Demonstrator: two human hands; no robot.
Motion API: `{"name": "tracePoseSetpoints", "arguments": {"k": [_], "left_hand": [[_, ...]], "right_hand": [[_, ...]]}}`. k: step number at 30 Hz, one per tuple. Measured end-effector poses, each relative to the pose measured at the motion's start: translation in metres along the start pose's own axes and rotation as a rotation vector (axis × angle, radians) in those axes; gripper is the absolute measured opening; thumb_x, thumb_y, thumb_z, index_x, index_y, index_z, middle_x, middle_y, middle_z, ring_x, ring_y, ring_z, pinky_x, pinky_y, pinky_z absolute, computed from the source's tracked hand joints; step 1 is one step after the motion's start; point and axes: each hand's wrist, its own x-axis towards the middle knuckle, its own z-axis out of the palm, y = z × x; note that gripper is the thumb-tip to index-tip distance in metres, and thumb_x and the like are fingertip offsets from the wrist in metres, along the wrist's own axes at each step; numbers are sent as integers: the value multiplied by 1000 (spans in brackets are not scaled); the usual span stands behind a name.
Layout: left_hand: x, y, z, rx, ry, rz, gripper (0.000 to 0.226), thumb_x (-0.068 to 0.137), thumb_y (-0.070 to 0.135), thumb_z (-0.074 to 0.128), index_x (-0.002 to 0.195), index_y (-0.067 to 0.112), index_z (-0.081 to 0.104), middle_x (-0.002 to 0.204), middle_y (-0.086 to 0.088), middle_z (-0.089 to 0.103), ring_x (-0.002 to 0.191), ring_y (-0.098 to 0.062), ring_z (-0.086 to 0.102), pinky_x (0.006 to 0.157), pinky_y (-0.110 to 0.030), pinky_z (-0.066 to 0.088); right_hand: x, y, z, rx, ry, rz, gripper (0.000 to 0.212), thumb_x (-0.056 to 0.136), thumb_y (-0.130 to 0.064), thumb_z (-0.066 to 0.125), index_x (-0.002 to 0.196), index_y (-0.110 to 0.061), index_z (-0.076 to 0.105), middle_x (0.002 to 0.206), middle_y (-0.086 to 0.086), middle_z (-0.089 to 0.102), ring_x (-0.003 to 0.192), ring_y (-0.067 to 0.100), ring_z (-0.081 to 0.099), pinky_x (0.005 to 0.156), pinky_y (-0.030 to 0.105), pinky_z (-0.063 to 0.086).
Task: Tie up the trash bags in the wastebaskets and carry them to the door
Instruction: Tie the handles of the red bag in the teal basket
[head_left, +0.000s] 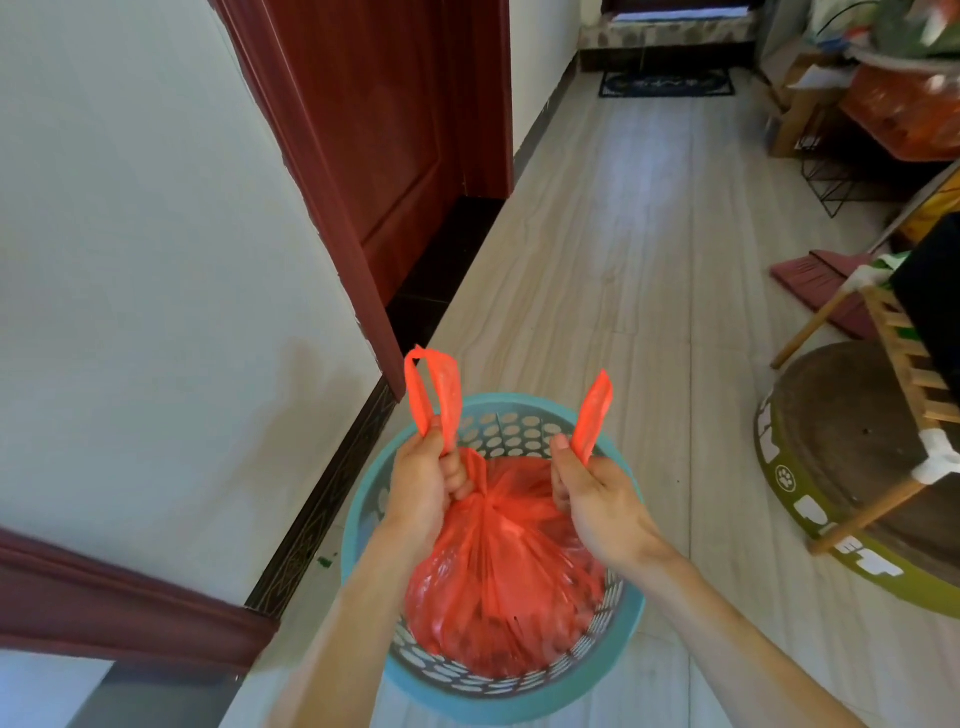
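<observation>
Two grips close on the red trash bag (498, 587). The left grip (421, 488) curls round one handle loop (434, 389), which stands up above it. The right grip (592, 499) pinches the other handle strip (595, 410), which also rises above it. Between the grips the bag's neck is gathered into a tight twist (491, 501). The bag's body bulges below both grips, inside the blue perforated wastebasket (358, 525) on the wooden floor (623, 208). Left of the left grip runs a white wall (130, 208), with a dark red door (374, 130) beyond.
</observation>
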Motion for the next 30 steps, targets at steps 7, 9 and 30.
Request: {"name": "tracePoseSetpoints", "arguments": {"k": [7,9,30], "left_hand": [[19,2,-42,-113,121,-89,39,105,24,31,67,20,37,44,9,22,34,-6,19,36,-19,26],[23,0,-48,-91,155,-116,38,105,24,31,68,19,38,45,9,23,34,-6,20,36,-19,28],[-1,14,-5,666,-291,157,19,86,38,72,96,22,76,90,4,76,86,-12,71,85,-33,53]], "right_hand": [[-3,-11,-2,-334,-58,22,63,100,-50,37,49,-14,36,44,-3,43,49,16,44,56,33,36],[0,-9,0,-358,-34,50,63,101,-50,37,50,-12,38,47,-2,45,54,21,46,56,33,35],[14,-32,10,415,204,-156,18,97,-26,58,95,-18,74,82,0,77,76,11,72,73,24,58]]}}
